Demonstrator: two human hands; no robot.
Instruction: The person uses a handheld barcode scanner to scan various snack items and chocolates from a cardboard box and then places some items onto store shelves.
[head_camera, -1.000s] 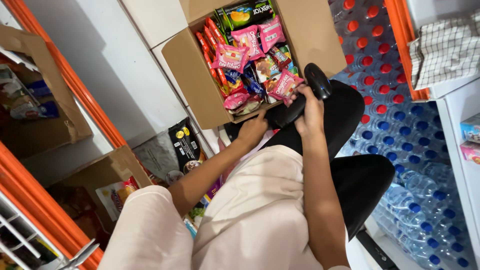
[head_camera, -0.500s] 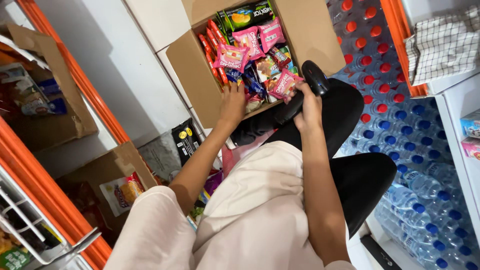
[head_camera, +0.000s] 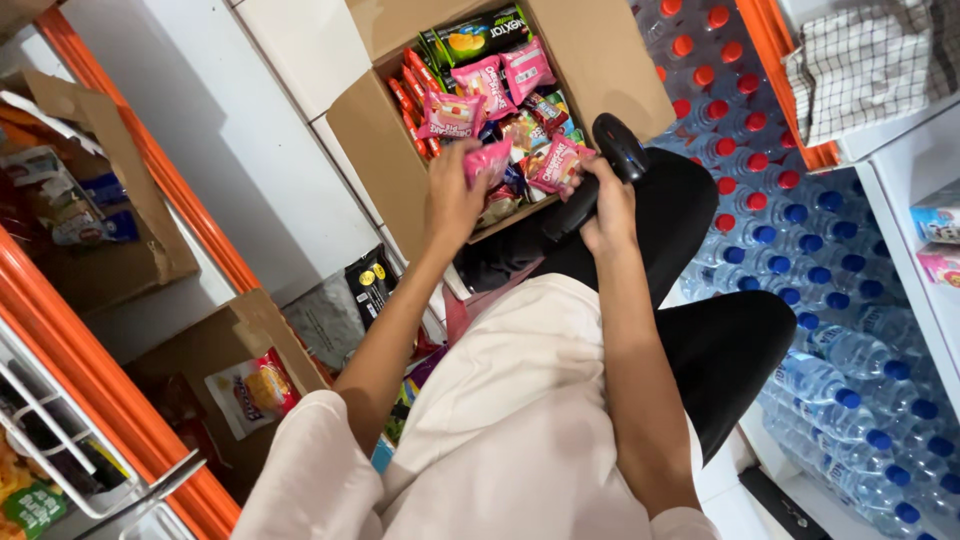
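An open cardboard box sits on the floor ahead of my knees, filled with several snack packets in pink, red and green. My left hand is inside the box's near edge, closed on a pink snack packet. My right hand grips a black handheld scanner, its head held just right of the box next to another pink packet. My lap is covered by a cream garment and black trousers.
Shrink-wrapped water bottles with red and blue caps are stacked to the right. An orange shelf frame and two more cardboard boxes stand at left. A black packet lies on the floor. White shelves are at far right.
My left hand reached forward from my lap into the box and closed on a pink packet. My right hand with the scanner stayed by the box.
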